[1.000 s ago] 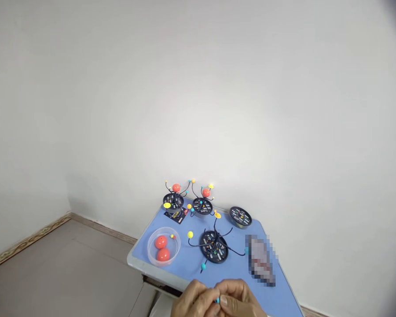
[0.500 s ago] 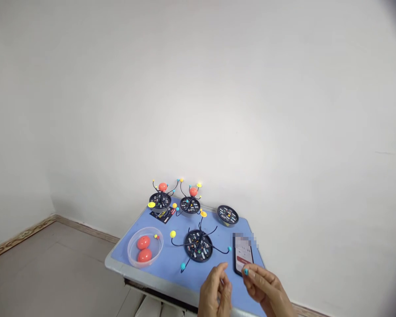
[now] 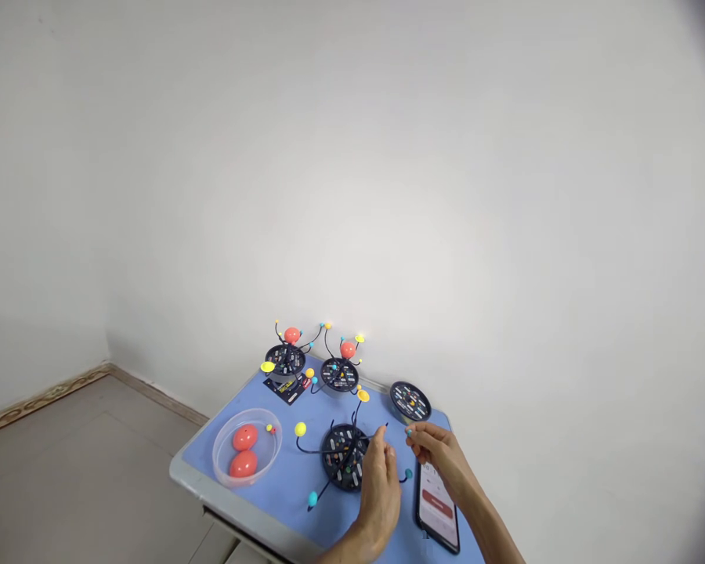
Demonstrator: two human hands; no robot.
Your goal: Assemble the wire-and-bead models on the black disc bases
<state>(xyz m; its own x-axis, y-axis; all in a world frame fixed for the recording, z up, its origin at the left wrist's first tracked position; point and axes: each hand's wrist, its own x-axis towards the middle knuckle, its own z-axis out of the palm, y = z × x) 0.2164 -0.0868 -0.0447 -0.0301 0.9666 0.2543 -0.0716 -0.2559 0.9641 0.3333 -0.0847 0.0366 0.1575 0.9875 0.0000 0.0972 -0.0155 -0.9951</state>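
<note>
On the blue table [image 3: 282, 493] lies a black round base [image 3: 344, 456] with thin black wire arms that end in small coloured balls. My left hand [image 3: 379, 489] rests on its right side, fingers curled at one bare wire arm. My right hand [image 3: 438, 454] hovers just right of it and pinches a small teal ball [image 3: 409, 432] between thumb and fingertips, close to the tip of that wire arm.
Two finished models with orange balls [image 3: 292, 335] stand at the table's back by the white wall. A spare black base [image 3: 410, 401] sits at the back right. A clear bowl [image 3: 247, 456] holds two orange balls. A phone [image 3: 438, 513] lies under my right wrist.
My hands parted from a joined grip near the table's front and moved forward to the black base. The right hand carried the teal ball along. The camera view shifted.
</note>
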